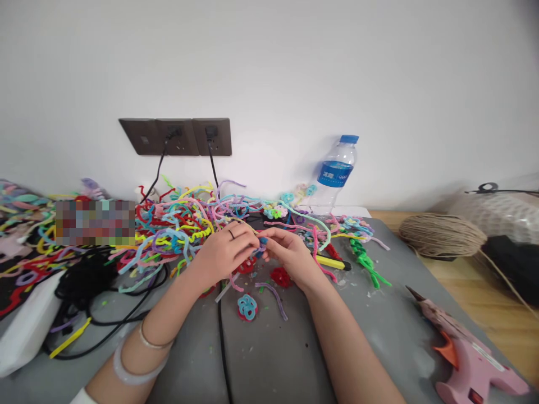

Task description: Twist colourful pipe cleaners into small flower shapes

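My left hand (229, 247) and my right hand (286, 252) meet over the middle of the grey table, fingertips pinched together. Between them is a small blue and purple pipe cleaner piece (261, 247), mostly hidden by the fingers. Just below lie a light-blue pipe cleaner flower (247, 307) with a red edge and a loose purple pipe cleaner (275, 300). A red pipe cleaner flower (281, 276) sits beside my right hand. Behind both hands spreads a tangled heap of coloured pipe cleaners (181, 224).
A pink glue gun (467, 353) lies at the front right. An empty water bottle (336, 171) leans against the wall. Twine (442, 234) rests at right, near a yellow cutter (332, 262) and green twisted pipe cleaners (366, 261). Black cords (223, 342) cross the table below sockets (177, 137).
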### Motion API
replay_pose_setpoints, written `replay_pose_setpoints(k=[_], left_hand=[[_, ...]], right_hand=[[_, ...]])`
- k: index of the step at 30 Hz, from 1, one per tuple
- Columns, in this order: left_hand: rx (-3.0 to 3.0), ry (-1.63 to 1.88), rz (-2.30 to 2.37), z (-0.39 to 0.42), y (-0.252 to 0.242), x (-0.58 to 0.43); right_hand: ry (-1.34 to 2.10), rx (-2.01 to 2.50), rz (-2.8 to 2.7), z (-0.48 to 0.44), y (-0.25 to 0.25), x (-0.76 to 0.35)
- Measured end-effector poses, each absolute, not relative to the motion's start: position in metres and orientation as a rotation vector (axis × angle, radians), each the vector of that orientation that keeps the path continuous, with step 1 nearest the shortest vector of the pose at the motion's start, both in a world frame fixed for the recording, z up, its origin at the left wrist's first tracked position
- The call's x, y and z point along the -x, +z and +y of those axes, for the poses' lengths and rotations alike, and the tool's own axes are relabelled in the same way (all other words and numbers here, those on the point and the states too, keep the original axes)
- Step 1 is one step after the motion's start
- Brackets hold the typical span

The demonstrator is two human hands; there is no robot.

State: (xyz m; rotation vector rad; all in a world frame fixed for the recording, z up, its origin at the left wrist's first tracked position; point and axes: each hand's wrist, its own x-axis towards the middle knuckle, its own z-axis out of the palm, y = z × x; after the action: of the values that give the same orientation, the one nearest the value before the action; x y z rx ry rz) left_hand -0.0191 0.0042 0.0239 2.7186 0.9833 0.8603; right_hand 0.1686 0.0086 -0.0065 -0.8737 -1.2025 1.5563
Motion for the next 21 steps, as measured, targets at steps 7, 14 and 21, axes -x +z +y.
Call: replay_pose_setpoints(k=[7,14,21], left_hand=[[-1.918,0.986,1.108,0.006,0.014,0.009],[-1.796,0.892,1.078,0.005,0.014,0.010],[-1.828,0.877,1.105,0.002,0.022,0.010]], right_hand=[[1.349,0.904,-1.246,0.006,-0.001,-0.168],[1.433,0.874,-1.330,0.006,0.000,-0.168],[1.539,0.873,-1.267,0.005,0.002,-0.170]])
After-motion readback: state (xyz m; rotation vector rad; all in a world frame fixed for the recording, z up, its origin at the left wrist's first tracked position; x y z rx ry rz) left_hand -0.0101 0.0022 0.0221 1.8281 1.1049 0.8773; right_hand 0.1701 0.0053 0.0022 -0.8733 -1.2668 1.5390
